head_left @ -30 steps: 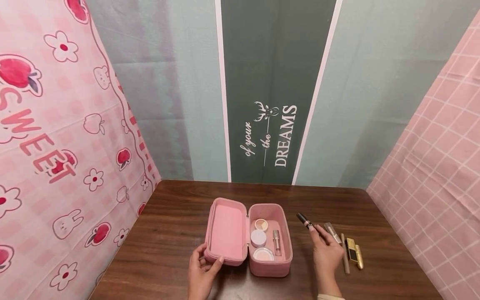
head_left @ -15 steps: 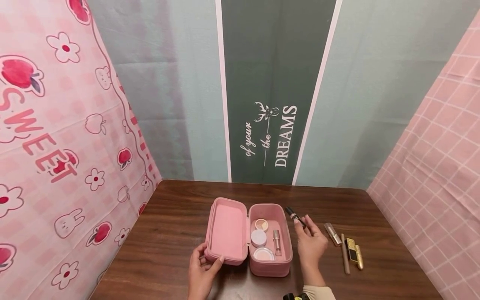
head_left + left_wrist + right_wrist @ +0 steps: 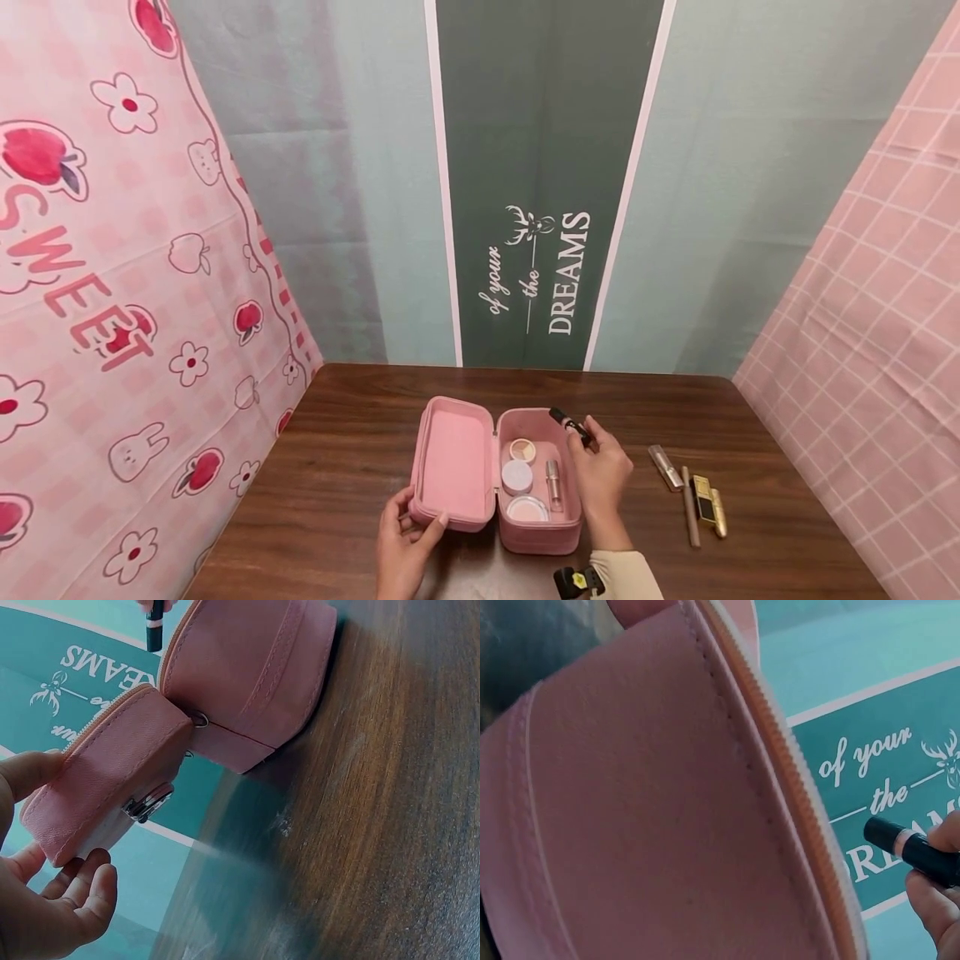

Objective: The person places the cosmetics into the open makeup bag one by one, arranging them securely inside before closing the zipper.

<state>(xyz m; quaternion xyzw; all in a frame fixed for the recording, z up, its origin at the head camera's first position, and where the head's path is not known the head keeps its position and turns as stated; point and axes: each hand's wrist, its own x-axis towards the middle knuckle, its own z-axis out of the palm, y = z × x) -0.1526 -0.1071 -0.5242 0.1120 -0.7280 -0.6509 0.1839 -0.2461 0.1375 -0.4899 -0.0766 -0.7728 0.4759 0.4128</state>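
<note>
A pink makeup case (image 3: 540,537) lies open on the table, its lid (image 3: 453,458) folded out to the left. My left hand (image 3: 405,542) grips the lid's near left corner, thumb on the rim and fingers underneath. Between thumb and fingers my right hand (image 3: 603,475) pinches a black lipstick tube (image 3: 911,847) with a pink band, over the case's far right rim. Inside the case are a three-colour concealer pot (image 3: 522,451), a lilac jar (image 3: 517,477), a round white compact (image 3: 527,508) and a clear-and-rose tube (image 3: 553,483).
On the wooden table (image 3: 337,467), right of the case, lie a clear-capped lipstick (image 3: 665,468), a brown pencil-like stick (image 3: 690,508), a gold-and-black compact (image 3: 702,498) and a gold tube (image 3: 719,512). Printed cloths hang behind and at both sides.
My right hand has carried the black lipstick tube leftward from near the loose cosmetics to the case's rim. The left hand keeps its grip on the lid.
</note>
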